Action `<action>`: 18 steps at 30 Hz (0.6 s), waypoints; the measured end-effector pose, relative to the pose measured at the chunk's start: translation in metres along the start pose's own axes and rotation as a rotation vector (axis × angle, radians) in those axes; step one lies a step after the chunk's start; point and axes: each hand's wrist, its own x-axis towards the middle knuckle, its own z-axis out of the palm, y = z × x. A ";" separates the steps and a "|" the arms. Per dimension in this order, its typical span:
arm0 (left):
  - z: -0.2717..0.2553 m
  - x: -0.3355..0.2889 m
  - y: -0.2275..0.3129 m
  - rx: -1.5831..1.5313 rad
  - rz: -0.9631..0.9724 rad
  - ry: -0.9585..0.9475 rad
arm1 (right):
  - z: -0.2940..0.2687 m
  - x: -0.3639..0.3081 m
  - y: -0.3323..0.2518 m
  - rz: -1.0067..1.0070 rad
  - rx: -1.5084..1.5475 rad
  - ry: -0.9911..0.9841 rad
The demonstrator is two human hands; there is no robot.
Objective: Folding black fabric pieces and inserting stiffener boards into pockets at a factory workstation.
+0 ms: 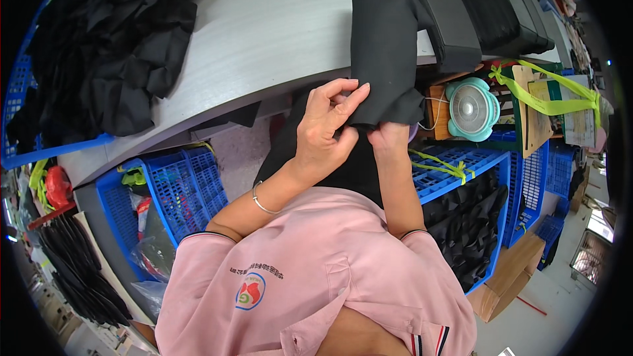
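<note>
Black cloth roll (384, 46), upper centre over the tabletop (277, 20) edge, probably needs smooth, even support: left hand (321, 133) fingers parted beside it, right hand (391, 137) grip cloth-hidden, impossible to tell.

Tube-like black cloth (384, 43), near end rumpled, partly over grey table (277, 20)

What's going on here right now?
A person is handling a black piece that extends over the pale tabletop. The left hand has its fingertips at the piece's left edge; the right hand is at its near end, partly hidden by it, so its grip is unclear. More black pieces lie just to the right, and a heap of black fabric sits at the far left.
</note>
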 end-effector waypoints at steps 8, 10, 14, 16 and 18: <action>-0.008 -0.011 -0.040 0.052 -0.133 0.069 | 0.001 0.019 0.031 -0.170 -0.288 0.111; -0.011 -0.018 -0.054 -0.044 -0.333 0.102 | 0.014 0.020 0.020 -0.112 -0.516 0.009; -0.019 -0.028 -0.093 -0.386 -0.684 0.238 | 0.005 0.031 0.002 0.322 -0.548 -0.289; -0.014 -0.033 -0.103 -0.448 -0.750 0.256 | 0.003 0.039 0.007 0.424 -0.907 -0.353; 0.005 -0.035 -0.097 -0.610 -0.840 0.275 | -0.005 0.036 0.042 -0.229 -1.544 -0.324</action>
